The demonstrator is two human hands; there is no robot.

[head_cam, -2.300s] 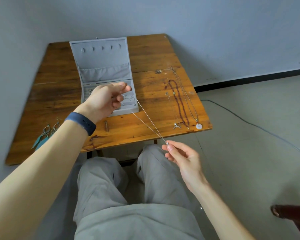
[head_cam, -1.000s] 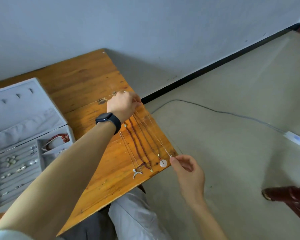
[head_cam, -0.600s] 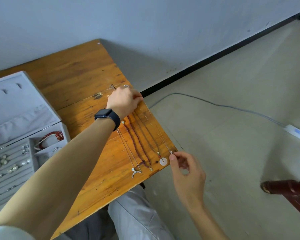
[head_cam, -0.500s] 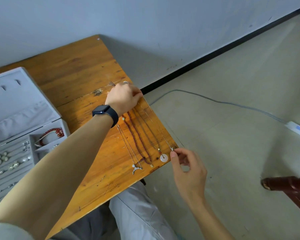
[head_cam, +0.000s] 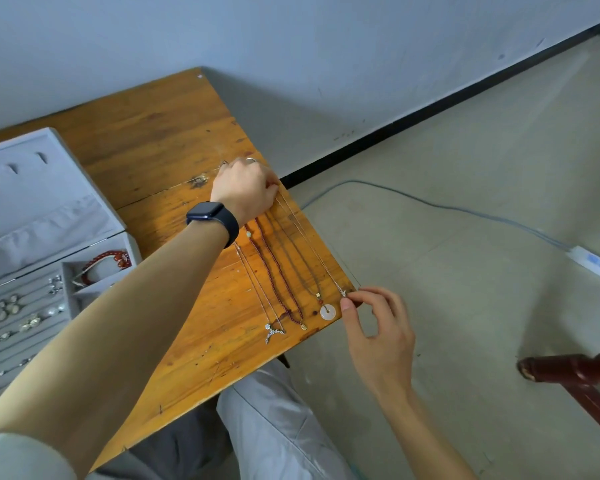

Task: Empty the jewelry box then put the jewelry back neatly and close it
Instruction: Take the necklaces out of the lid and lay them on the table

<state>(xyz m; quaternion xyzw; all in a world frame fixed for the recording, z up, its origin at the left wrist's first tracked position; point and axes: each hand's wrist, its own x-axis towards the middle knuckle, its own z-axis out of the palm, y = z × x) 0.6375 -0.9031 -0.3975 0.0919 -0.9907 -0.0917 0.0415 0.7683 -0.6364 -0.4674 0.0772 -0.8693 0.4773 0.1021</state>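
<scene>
Head view: looks down on an orange-brown wooden tabletop [head_cam: 153, 133] set against a pale wall. Clenches the left hand [head_cam: 245, 188], black smartwatch [head_cam: 213, 216] at the wrist, over the far end of a thin silver chain necklace [head_cam: 310, 247] at the tabletop's far right edge. Pinches the chain's small pendant end between thumb and forefinger of the right hand [head_cam: 378, 327] at the near right corner, remaining fingers [head_cam: 394, 306] loosely bent. Holds the chain stretched straight along the right edge between both hands. Just beside it, laid in parallel on the wood: a cord with a white disc pendant [head_cam: 327, 312], a dark red beaded necklace [head_cam: 274, 268], a silver chain with a fishtail pendant [head_cam: 272, 332]. Further left, an open grey felt jewelry box [head_cam: 42, 188], lid raised, with a red bead bracelet [head_cam: 106, 258] in one compartment and small pale earrings [head_cam: 11, 306] in the slotted rows. Below the tabletop's edge, grey trousers [head_cam: 274, 427]; on the floor, a blue-grey cable [head_cam: 430, 204] running to a white power strip [head_cam: 593, 263].
</scene>
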